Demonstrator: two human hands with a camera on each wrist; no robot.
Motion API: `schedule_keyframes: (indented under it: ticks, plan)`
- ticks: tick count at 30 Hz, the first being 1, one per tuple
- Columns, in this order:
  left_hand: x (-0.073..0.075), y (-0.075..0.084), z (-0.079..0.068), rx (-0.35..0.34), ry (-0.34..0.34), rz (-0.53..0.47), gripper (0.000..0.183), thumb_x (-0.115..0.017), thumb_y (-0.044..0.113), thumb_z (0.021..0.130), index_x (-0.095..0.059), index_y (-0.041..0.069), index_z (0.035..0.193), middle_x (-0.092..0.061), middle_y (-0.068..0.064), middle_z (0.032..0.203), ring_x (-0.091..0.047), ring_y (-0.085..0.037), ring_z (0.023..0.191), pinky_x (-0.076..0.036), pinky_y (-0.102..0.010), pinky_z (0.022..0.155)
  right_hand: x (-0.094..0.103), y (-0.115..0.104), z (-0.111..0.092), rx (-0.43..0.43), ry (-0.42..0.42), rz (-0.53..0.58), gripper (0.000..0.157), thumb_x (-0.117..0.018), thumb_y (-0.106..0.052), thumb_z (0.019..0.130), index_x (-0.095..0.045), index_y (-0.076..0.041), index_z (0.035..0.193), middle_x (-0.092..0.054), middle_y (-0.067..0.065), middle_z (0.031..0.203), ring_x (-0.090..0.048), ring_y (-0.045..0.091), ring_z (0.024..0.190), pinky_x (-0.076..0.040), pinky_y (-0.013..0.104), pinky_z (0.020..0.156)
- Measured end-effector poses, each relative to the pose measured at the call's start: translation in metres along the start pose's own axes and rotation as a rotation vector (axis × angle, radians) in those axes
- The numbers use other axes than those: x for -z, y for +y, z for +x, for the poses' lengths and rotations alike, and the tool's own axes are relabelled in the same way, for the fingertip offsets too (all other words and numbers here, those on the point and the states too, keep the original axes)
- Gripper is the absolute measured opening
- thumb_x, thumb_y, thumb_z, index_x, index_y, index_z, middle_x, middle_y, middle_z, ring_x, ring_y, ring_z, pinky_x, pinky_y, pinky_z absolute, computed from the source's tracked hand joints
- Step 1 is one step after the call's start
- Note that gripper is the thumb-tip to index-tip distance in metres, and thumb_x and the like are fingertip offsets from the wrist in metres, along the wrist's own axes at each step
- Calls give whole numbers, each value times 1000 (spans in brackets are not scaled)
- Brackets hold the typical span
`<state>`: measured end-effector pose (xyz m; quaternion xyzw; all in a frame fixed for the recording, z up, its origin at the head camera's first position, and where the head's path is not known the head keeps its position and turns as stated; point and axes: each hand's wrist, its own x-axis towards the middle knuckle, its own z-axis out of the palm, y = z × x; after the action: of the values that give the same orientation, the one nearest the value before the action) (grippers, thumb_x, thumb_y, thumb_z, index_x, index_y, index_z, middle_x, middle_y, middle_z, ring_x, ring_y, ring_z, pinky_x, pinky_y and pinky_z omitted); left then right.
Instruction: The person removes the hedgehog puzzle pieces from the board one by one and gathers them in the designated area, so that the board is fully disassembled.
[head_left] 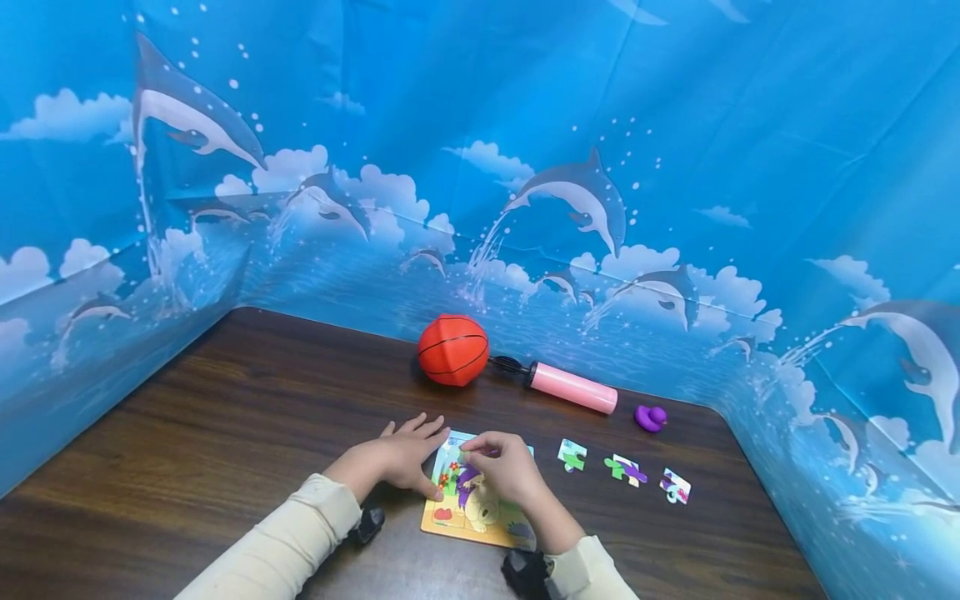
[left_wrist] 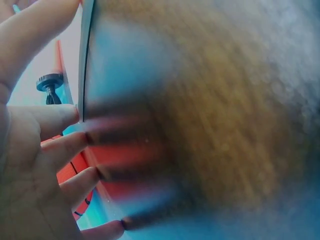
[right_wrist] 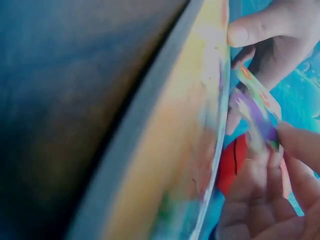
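Note:
A jigsaw puzzle board (head_left: 435, 525) with a yellow-orange border lies on the table in front of me. My right hand (head_left: 507, 471) is over its upper part and pinches a puzzle piece (right_wrist: 260, 112) between thumb and fingers. In the right wrist view this piece stands tilted above the board, with green, purple and orange flower print. My left hand (head_left: 401, 461) rests at the board's left edge, fingers spread and fairly straight, thumb at the border. The left wrist view shows its fingertips on the dark, shiny tabletop.
Right of the board lie three loose puzzle pieces: one green and white (head_left: 572, 455), a joined-looking green and purple one (head_left: 626, 469), and another (head_left: 675, 487). Behind are a red ball (head_left: 453, 350), a pink hand pump (head_left: 573, 388) and a purple duck (head_left: 650, 418). A dolphin-print curtain (head_left: 480, 167) borders the table.

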<state>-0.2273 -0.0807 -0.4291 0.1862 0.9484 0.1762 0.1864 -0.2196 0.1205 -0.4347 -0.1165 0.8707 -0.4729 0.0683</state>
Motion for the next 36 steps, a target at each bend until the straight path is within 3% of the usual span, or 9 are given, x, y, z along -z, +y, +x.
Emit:
schedule_keyframes:
  ticks: [6, 12, 16, 23, 27, 31, 34, 36]
  plan:
    - [-1, 3, 2, -4, -2, -9, 97, -82, 50, 77, -37, 12, 154, -25, -7, 163, -12, -35, 150, -10, -65, 116, 36, 11, -5, -63, 64, 73, 16, -70, -16, 94, -75, -3, 102, -70, 4, 91, -64, 15, 77, -57, 34, 69]
    - [-1, 1, 4, -5, 0, -6, 99, -82, 50, 76, -35, 12, 155, -25, -8, 163, -12, -35, 150, -10, -66, 115, 88, 48, -23, -206, 129, -11, 13, -70, -14, 92, -76, -3, 99, -70, 5, 86, -61, 17, 73, -56, 33, 69]
    - [0, -1, 3, 0, -2, -3, 100, -82, 50, 76, -35, 11, 155, -24, -8, 163, -13, -35, 150, -10, -66, 115, 105, 69, -35, -246, 161, -53, 12, -70, -11, 92, -75, -1, 95, -70, 4, 83, -60, 16, 71, -54, 32, 64]
    - [2, -1, 0, -1, -11, -21, 100, -82, 49, 77, -34, 11, 155, -23, -8, 163, -11, -36, 150, -8, -66, 115, 109, 75, -41, -225, 161, -152, 9, -70, -12, 91, -75, -4, 90, -69, 2, 80, -60, 15, 72, -51, 32, 65]
    - [1, -1, 1, -1, -12, -20, 99, -82, 49, 77, -34, 12, 155, -23, -8, 163, -11, -35, 150, -8, -66, 115, 109, 71, -41, -203, 187, -285, 9, -71, -15, 91, -75, -9, 86, -70, 0, 83, -61, 15, 78, -50, 39, 72]
    - [1, -1, 2, 3, -12, -20, 99, -82, 49, 77, -34, 12, 155, -23, -8, 163, -11, -35, 150, -8, -65, 115, 106, 66, -40, -187, 209, -334, 9, -70, -18, 92, -75, -12, 88, -71, 0, 88, -62, 15, 83, -51, 44, 77]
    - [1, -1, 3, 4, -14, -18, 99, -82, 49, 77, -34, 12, 155, -23, -8, 163, -11, -35, 150, -9, -65, 116, 98, 58, -35, -136, 178, -321, 7, -70, -18, 92, -75, -13, 92, -71, -1, 90, -62, 15, 84, -53, 41, 76]
    - [1, -1, 3, 3, -19, -14, 99, -82, 49, 77, -34, 12, 155, -23, -8, 163, -11, -35, 150, -9, -65, 115, 90, 50, -32, -89, 114, -322, 7, -72, -18, 91, -75, -14, 96, -69, -2, 93, -61, 16, 82, -54, 38, 71]
